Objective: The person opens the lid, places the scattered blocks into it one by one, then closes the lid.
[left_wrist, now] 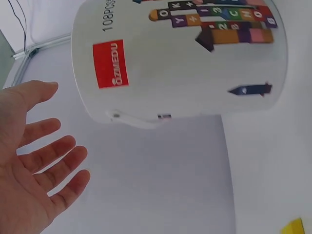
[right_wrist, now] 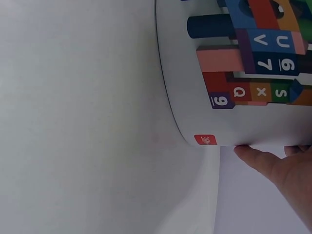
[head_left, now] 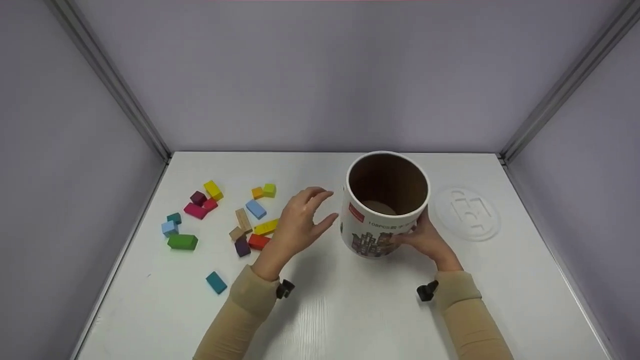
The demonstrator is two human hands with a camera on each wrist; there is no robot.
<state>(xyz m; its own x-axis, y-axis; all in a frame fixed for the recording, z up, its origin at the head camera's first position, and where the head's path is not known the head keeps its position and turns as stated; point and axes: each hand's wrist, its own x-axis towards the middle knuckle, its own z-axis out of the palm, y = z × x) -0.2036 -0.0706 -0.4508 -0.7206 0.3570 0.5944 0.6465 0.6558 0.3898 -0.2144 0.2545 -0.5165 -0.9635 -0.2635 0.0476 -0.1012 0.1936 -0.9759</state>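
Observation:
An uncovered white cardboard bucket (head_left: pixel 367 225) stands right of the table's middle, printed with a picture of coloured blocks. Its brown inside shows a pale bottom. My right hand (head_left: pixel 425 237) grips the bucket's lower right side, the thumb lying across the front; most of its other fingers are hidden behind the wall. Just left of the bucket my left hand (head_left: pixel 302 220) hovers with fingers spread, holding nothing. In the left wrist view a gap separates this left hand (left_wrist: pixel 39 156) from the bucket's wall (left_wrist: pixel 161 68), where a white handle (left_wrist: pixel 136 121) hangs.
Several coloured wooden blocks lie scattered over the left half of the table, among them a green block (head_left: pixel 182 242), a teal block (head_left: pixel 216 282) and a red block (head_left: pixel 259 242). A clear plastic lid (head_left: pixel 467 214) lies right of the bucket. Grey walls (head_left: pixel 320 75) enclose the table.

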